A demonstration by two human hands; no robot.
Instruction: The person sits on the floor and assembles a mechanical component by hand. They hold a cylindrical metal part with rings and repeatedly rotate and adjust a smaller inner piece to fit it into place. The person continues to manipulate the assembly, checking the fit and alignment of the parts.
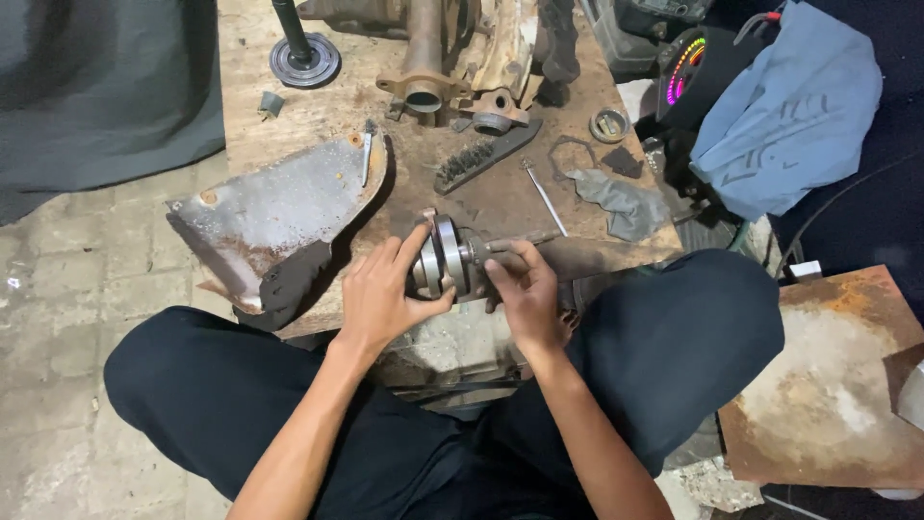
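At the far left lies a dark cloth [87, 87] over the paved floor [67, 318]. Next to it a worn wooden board [279, 125] serves as a low work surface, with a black rod standing on a round disc [303, 58] near its top edge. A rusty, bent sheet-metal plate [274, 212] rests on the board's left part, its lower corner dark and ragged.

The left hand [380, 294] comes up from below and curls around the left side of a round metal assembly [445, 258], a stack of shiny discs on a short shaft. Its fingers are half closed, the thumb under the part and the fingertips over the top rim, so it has a firm hold. The assembly sits at the near edge of the board, directly between the two hands and just above the person's crossed legs in dark trousers [664, 347].

The right hand [525, 294] is touching the assembly's right end, fingers bent and pinched around the shaft stub; whether it grips a small tool there I cannot tell.

Behind the hands lie a black wire brush [481, 159], a thin metal pin [546, 200], a rusty cast housing [423, 58] and a grey rag [621, 204]. Further right are a small round bearing ring [609, 125], a blue cloth [784, 106] beside a glowing coloured dial [685, 69], and, at the far right, a rusted metal sheet [828, 385] on the ground.
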